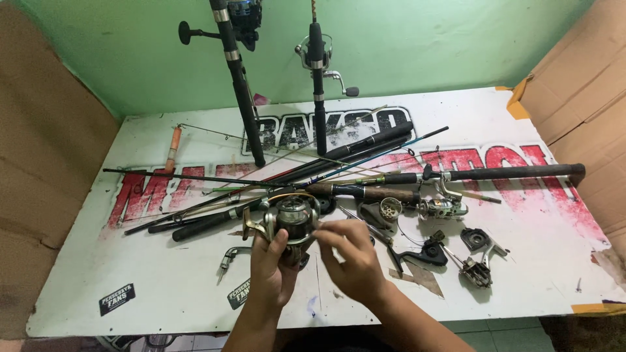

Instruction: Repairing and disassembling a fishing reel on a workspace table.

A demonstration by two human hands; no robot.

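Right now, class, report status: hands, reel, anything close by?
Left hand grips the reel. Right hand pinches at its side. Rods and loose parts crowd the table.

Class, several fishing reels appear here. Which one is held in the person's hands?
The gold-trimmed spinning reel, gripped by the left hand with the right hand at its side; the others sit on rods or lie on the table.

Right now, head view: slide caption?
Left hand holds a reel, right hand at its side, rods and parts on the table.

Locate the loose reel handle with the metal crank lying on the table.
In the head view, the reel handle lies on the white table, just left of the left hand.
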